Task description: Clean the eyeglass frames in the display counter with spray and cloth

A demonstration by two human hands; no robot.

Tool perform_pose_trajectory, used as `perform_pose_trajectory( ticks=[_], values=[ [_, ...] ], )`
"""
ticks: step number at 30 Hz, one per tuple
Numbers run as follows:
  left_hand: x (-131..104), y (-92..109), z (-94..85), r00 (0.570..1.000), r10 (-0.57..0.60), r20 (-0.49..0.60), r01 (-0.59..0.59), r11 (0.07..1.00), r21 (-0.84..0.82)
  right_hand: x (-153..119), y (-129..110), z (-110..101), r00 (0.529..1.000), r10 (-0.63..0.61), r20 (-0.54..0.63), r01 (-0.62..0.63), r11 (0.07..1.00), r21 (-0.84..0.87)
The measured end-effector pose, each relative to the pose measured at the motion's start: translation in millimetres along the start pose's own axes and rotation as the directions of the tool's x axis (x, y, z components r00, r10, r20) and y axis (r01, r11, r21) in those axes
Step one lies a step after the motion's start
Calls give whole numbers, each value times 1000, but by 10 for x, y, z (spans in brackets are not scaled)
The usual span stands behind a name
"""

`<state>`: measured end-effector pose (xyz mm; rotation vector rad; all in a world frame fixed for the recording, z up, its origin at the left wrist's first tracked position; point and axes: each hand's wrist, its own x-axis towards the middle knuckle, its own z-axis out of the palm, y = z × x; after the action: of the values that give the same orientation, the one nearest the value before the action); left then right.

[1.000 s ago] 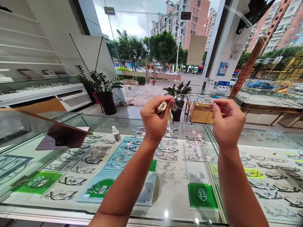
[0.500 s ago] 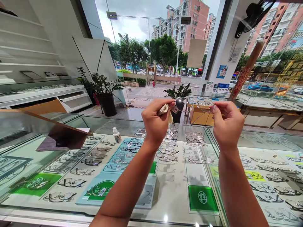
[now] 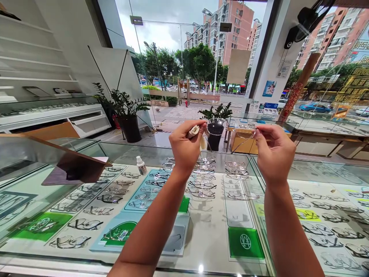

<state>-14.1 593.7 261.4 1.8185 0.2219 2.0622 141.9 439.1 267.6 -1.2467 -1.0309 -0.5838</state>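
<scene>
Two hands: both are raised above the counter, well apart from each other, with one pair of thin-rimmed glasses (image 3: 216, 127) stretched between them.
Left hand: the left hand (image 3: 185, 146) pinches one end of the glasses with the thumb and forefinger – the other fingers are curled around a folded pale cloth (image 3: 193, 131).
Right hand: the right hand (image 3: 275, 152) pinches the other end, also by thumb and forefinger; its remaining fingers are bent, and I cannot tell if they touch the frame.
Glasses: they are in the air, beyond the case's far edge as seen from here; one lens is near the left hand, and the other side is too thin to follow exactly.
Display case: below the forearms is a glass display case (image 3: 206, 234), in which rows of spectacles (image 3: 201, 186) lie.
Bottle: one small white bottle (image 3: 141, 166) is upright, to the left of the left hand.
Green card: a green card (image 3: 245, 242) with a white emblem lies near the front edge.
Plants: one potted plant (image 3: 128, 125) stands at left – another plant (image 3: 216, 112) shows just behind the held glasses.
</scene>
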Motion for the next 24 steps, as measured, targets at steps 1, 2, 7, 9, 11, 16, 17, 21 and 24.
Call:
perform_pose_trajectory(
  ticks=[1, 2, 7, 9, 11, 16, 17, 21, 24],
  values=[
    [5, -21, 2, 1000, -22, 0, 22, 1000, 0, -5, -22, -6, 1000, -5, 6, 6, 1000, -6],
    [9, -40, 5, 999, -41, -1, 41, 999, -1, -11, -43, -13, 1000, -11, 12, 11, 1000, -13],
    [23, -69, 13, 996, -85, -7, 85, 996, -21, -23, -97, -35, 1000, -10, 29, 10, 1000, 1],
    [25, -48, 8, 996, -83, -8, 83, 996, -29, -21, -83, -33, 1000, -3, 24, 3, 1000, 23],
    [25, -23, 0, 998, -67, -5, 67, 997, -30, -20, -59, -27, 1000, 2, 19, -3, 999, 41],
    [14, 15, -13, 1000, -26, -3, 25, 999, -30, -23, -21, -18, 999, 29, 13, -30, 999, 38],
    [12, 20, -12, 1000, -22, -5, 22, 999, -27, -24, -18, -19, 999, 36, 11, -36, 999, 38],
    [3, 52, 0, 1000, 3, -10, -3, 1000, -17, -21, 3, -22, 998, 56, 1, -56, 997, 54],
    [-5, 86, 12, 1000, 24, -12, -25, 999, -21, -12, 33, -20, 998, 67, 8, -68, 996, 50]
  ],
)
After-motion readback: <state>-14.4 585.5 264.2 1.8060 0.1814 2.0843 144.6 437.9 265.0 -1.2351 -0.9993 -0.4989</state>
